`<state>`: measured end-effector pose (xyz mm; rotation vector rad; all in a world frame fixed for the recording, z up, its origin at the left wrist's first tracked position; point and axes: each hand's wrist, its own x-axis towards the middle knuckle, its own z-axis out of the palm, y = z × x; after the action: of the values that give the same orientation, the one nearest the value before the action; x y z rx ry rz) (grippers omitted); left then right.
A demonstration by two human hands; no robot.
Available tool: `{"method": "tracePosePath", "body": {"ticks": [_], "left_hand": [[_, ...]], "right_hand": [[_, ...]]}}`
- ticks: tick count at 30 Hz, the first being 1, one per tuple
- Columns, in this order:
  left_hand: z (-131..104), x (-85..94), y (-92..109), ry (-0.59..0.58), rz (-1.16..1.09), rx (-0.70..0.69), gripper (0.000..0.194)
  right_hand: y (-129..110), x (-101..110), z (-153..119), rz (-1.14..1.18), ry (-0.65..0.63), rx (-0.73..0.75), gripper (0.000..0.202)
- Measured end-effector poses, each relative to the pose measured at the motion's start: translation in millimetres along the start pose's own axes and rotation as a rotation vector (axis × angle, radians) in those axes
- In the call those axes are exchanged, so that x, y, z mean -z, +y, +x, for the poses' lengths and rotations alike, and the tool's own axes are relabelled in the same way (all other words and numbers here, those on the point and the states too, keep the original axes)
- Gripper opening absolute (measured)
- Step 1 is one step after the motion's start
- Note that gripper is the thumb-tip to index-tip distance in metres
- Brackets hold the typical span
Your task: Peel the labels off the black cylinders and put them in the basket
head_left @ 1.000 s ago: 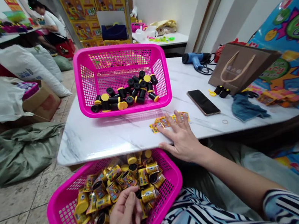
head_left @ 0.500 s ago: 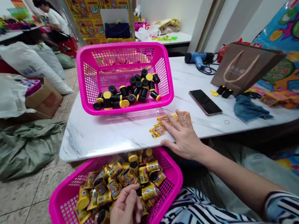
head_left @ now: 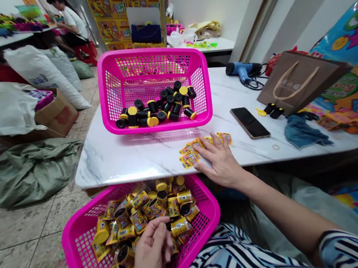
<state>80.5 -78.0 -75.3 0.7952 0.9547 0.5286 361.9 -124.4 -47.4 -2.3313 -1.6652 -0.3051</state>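
Note:
My right hand [head_left: 220,163] lies flat with spread fingers on several small yellow printed labels [head_left: 188,159] near the table's front edge. My left hand [head_left: 153,254] hovers over the lower pink basket [head_left: 79,258], its fingers curled in; what they hold, if anything, is hidden. That basket, in front of the table, carries a heap of small black-and-yellow canisters [head_left: 139,221] in yellow printed wrappers. Behind the labels, the upper pink basket [head_left: 164,126] stands on the table, with bare black canisters [head_left: 167,104] with yellow caps in it.
Right of the labels lies a phone [head_left: 249,122] on the marble-patterned table [head_left: 125,162]. Farther right are a blue heat gun [head_left: 244,70], a brown paper bag [head_left: 297,78] and a denim cloth [head_left: 305,131]. Sacks [head_left: 46,76] stand on the floor at left; another person [head_left: 71,26] sits beyond.
The labels under my right hand are spread a little wider, more of them showing. My left hand stays curled over the lower basket. The whole view has shifted slightly.

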Motion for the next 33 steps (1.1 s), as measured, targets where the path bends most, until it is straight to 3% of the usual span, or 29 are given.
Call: {"method": "tracePosePath", "body": {"ticks": [4, 6, 12, 15, 20, 26, 30, 33], "left_hand": [[-3, 0.4, 2, 0.002, -0.001, -0.01, 0.048], [-4, 1.9, 1, -0.001, -0.001, -0.012, 0.048], [-4, 3.1, -1, -0.012, 0.036, -0.017, 0.046], [-2, -5.1, 5, -0.049, 0.062, -0.043, 0.043], [6, -31.1, 21, -0.108, 0.035, -0.053, 0.043], [15, -43.1, 24, -0.148, -0.083, -0.052, 0.039], [13, -33.6, 16, -0.106, -0.032, -0.126, 0.035], [13, -20.3, 14, -0.069, 0.005, -0.158, 0.032]], "right_hand": [[-1, 1, -2, 0.006, 0.073, -0.042, 0.077], [-5, 3, -6, 0.027, 0.134, 0.007, 0.075], [-26, 1, -14, 0.163, 0.339, 0.295, 0.027], [-34, -1, -13, 0.263, 0.447, 0.369, 0.021], [-60, 6, -18, 0.407, 0.524, 0.417, 0.017], [-92, -3, -33, 0.438, 0.499, 0.503, 0.012], [-100, -12, -40, 0.423, 0.428, 0.56, 0.013], [-104, -10, -40, 0.49, 0.28, 0.516, 0.013]]}}
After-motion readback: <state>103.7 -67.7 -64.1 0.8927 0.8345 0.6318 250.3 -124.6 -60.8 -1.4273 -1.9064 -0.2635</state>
